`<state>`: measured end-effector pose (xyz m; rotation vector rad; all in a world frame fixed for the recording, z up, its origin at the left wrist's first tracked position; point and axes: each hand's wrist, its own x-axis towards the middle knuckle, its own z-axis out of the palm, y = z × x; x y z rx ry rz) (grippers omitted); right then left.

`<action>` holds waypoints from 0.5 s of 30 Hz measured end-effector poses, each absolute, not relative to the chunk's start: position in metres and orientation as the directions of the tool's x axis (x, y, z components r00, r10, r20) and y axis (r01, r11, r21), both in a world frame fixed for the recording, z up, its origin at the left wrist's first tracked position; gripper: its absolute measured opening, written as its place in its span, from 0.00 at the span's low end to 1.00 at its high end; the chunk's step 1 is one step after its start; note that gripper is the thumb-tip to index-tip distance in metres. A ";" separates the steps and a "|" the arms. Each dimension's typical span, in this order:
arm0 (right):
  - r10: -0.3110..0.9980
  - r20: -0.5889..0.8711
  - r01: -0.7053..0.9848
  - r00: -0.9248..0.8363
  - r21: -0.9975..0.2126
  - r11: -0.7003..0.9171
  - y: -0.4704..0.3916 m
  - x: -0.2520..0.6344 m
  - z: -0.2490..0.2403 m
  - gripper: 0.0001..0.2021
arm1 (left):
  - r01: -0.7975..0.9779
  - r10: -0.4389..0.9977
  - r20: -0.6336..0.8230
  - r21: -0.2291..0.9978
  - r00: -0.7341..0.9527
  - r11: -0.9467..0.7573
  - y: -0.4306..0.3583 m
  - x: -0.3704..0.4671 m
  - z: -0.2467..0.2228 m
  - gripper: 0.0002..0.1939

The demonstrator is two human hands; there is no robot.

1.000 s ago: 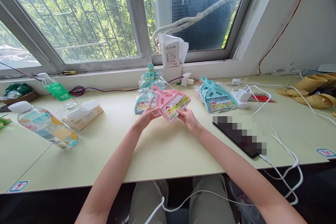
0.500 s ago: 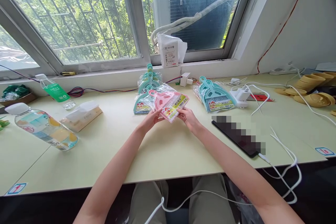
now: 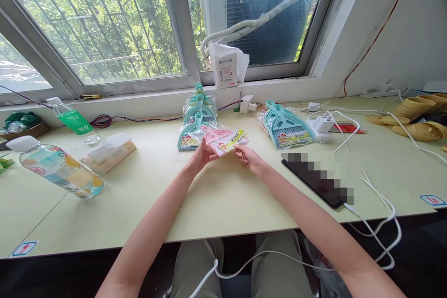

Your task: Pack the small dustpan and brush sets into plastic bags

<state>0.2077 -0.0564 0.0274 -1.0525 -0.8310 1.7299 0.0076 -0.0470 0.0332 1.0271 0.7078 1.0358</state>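
1 pink dustpan-and-brush set (image 3: 218,139): held up over the table (image 3: 216,205), left of the black phone (image 3: 310,181) and farther from the person than it; printed card (image 3: 234,139) at its front.
Left hand (image 3: 199,157): left of the phone; thumb up along the pan's left side, fingers spread beneath, supporting it.
Right hand (image 3: 250,158): just left of the phone; thumb and forefinger pinched at the card's near corner, other fingers curled in.
Pan, handling: likely light, thin plastic, stiff but able to flex; unlikely to break.
Wrapper, handling: clear film, probably slick and crinkly; a pinch on loose film or card may slide or tear.
Best hold: pan's rigid side edges or the handle, rather than card or bristles.
Teal sets: 1 group (image 3: 195,129) left of and beyond the phone, seen behind the pink handle, contact unclear; 1 stack (image 3: 286,125) beyond the phone, slightly left.
Change against 0.5 s ago: pink set tipped flatter, face more foreshortened, handle lower; left thumb now more upright. Phone and teal sets: unmoved.
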 end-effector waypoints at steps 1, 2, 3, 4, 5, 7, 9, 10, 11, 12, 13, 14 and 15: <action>0.931 -0.295 -0.399 -0.216 -0.843 -0.360 -0.057 0.208 0.027 0.04 | -0.351 0.928 0.018 0.928 0.372 0.123 -0.048 0.010 0.031 0.32; 0.929 -0.304 -0.431 -0.211 -0.824 -0.368 -0.057 0.209 0.027 0.04 | -0.345 0.928 0.043 0.934 0.369 0.094 -0.048 0.012 0.030 0.31; 0.927 -0.315 -0.456 -0.202 -0.808 -0.374 -0.057 0.209 0.028 0.03 | -0.333 0.930 0.062 0.941 0.363 0.068 -0.049 0.015 0.028 0.30; 0.926 -0.325 -0.476 -0.192 -0.794 -0.378 -0.057 0.210 0.029 0.04 | -0.320 0.931 0.075 0.946 0.357 0.046 -0.050 0.016 0.027 0.29; 0.924 -0.336 -0.493 -0.183 -0.782 -0.382 -0.057 0.211 0.030 0.04 | -0.311 0.932 0.084 0.950 0.352 0.032 -0.050 0.018 0.026 0.28; 0.918 -0.354 -0.513 -0.178 -0.763 -0.394 -0.057 0.213 0.032 0.06 | -0.309 0.935 0.094 0.951 0.343 0.018 -0.051 0.018 0.026 0.27; 0.915 -0.360 -0.528 -0.183 -0.749 -0.400 -0.056 0.214 0.034 0.06 | -0.291 0.936 0.099 0.957 0.337 0.003 -0.051 0.018 0.027 0.27; 0.915 -0.360 -0.536 -0.184 -0.744 -0.400 -0.056 0.214 0.034 0.05 | -0.269 0.937 0.102 0.963 0.334 -0.009 -0.051 0.017 0.028 0.27; 0.916 -0.360 -0.544 -0.180 -0.739 -0.397 -0.056 0.215 0.034 0.05 | -0.242 0.936 0.107 0.970 0.335 -0.024 -0.051 0.016 0.029 0.26; 0.917 -0.361 -0.553 -0.173 -0.735 -0.393 -0.056 0.215 0.035 0.05 | -0.216 0.933 0.112 0.976 0.342 -0.038 -0.051 0.015 0.031 0.25; 0.917 -0.363 -0.560 -0.165 -0.731 -0.390 -0.056 0.216 0.035 0.05 | -0.193 0.928 0.118 0.980 0.355 -0.051 -0.052 0.014 0.032 0.24; 0.917 -0.367 -0.565 -0.158 -0.728 -0.388 -0.056 0.216 0.036 0.06 | -0.174 0.919 0.124 0.983 0.373 -0.062 -0.052 0.013 0.033 0.23; 0.916 -0.370 -0.568 -0.152 -0.726 -0.388 -0.057 0.217 0.038 0.06 | -0.155 0.910 0.128 0.985 0.394 -0.071 -0.053 0.012 0.035 0.23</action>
